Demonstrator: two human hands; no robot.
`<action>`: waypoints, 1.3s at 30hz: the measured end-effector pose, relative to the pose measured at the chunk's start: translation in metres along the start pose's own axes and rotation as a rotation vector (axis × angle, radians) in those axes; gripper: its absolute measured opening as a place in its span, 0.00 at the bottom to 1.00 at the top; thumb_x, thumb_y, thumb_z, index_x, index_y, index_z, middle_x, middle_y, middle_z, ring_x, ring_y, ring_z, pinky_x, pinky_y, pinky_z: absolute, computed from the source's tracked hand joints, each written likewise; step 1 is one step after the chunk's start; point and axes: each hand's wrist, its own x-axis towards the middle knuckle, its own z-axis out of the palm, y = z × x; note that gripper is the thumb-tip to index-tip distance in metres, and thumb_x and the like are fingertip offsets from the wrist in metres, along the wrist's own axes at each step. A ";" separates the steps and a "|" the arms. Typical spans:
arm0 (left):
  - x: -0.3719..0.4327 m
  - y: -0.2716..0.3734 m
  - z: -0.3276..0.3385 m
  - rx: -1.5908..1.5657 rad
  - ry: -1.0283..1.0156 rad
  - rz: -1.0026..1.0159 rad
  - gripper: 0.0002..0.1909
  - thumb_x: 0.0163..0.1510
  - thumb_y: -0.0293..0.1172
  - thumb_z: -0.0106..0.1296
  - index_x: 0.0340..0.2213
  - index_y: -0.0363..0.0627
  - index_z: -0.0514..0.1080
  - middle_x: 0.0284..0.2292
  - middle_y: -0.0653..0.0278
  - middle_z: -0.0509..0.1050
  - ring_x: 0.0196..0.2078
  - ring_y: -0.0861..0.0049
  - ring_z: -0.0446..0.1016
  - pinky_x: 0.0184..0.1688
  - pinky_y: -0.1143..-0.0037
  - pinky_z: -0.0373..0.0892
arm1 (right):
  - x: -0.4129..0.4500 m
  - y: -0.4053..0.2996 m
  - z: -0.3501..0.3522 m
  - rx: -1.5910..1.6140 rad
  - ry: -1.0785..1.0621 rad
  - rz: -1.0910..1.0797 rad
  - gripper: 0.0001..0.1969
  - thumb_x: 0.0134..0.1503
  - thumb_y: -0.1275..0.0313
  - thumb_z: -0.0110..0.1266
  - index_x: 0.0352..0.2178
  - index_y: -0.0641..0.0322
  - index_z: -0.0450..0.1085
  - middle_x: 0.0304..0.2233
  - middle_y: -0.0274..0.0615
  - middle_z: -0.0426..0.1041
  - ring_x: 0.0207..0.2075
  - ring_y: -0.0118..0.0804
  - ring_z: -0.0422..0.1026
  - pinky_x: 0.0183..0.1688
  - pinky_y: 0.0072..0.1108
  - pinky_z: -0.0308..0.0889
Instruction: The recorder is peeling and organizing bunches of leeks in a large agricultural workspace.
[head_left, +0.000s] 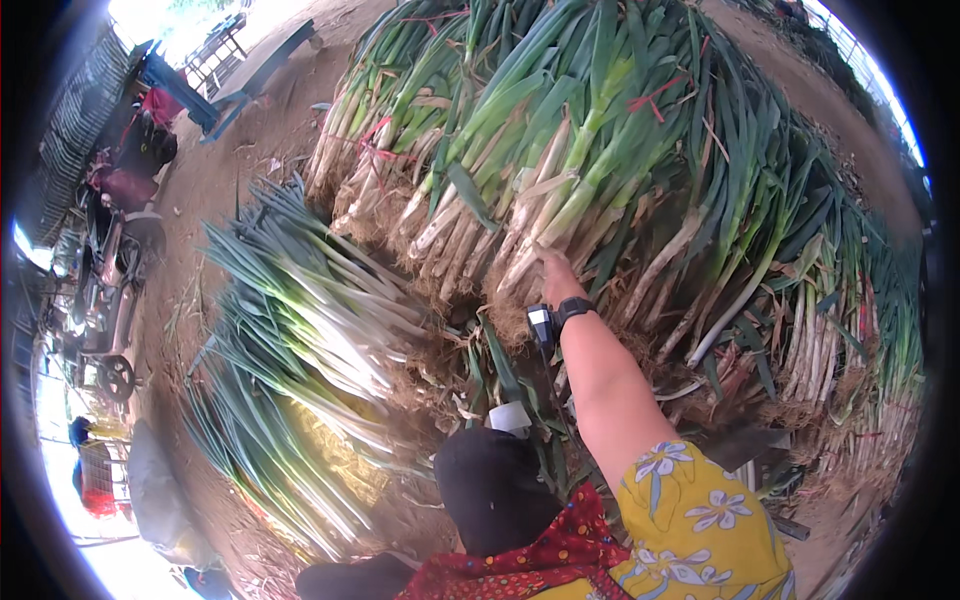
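My right hand (559, 277) reaches forward to the root end of a thick leek stalk (574, 202) in the large pile. Its fingertips meet the pale stalks, but whether they close round one cannot be told. A black strap with a small device (541, 319) sits on that wrist. Brown, hairy roots (508, 315) hang just left of the hand. My left hand is out of view. Cleaner leeks (337, 300) with white stalks lie to the left, green leaves pointing away from me. A second group of leeks (255, 427) lies below them, beside yellow sheeting (337, 442).
Red ties (656, 99) bind parts of the pile. More leek bundles (814, 330) stand at the right. A motorcycle (116, 247) and a blue bench (262, 67) are at the upper left. A pale sack (161, 495) stands at the lower left on bare earth.
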 end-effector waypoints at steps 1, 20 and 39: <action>0.004 -0.001 0.002 0.010 0.027 0.045 0.38 0.43 0.56 0.57 0.50 0.45 0.65 0.46 0.47 0.69 0.51 0.51 0.65 0.55 0.62 0.61 | -0.002 -0.003 0.004 0.020 -0.003 0.006 0.32 0.50 0.56 0.58 0.52 0.58 0.59 0.56 0.45 0.54 0.57 0.47 0.53 0.57 0.35 0.47; 0.168 0.077 -0.012 -0.239 0.310 0.242 0.36 0.42 0.49 0.61 0.48 0.39 0.66 0.48 0.43 0.66 0.52 0.51 0.63 0.56 0.62 0.59 | -0.290 -0.163 -0.055 1.169 -0.851 -0.178 0.15 0.64 0.61 0.37 0.30 0.61 0.61 0.13 0.24 0.57 0.11 0.18 0.58 0.15 0.15 0.58; -0.012 0.374 -0.321 -1.268 -0.021 1.568 0.29 0.50 0.24 0.54 0.54 0.45 0.61 0.51 0.59 0.65 0.52 0.68 0.65 0.51 0.71 0.63 | -0.502 -0.068 -0.045 -0.209 -0.681 -0.221 0.09 0.58 0.66 0.51 0.32 0.60 0.63 0.16 0.29 0.63 0.13 0.21 0.61 0.15 0.17 0.59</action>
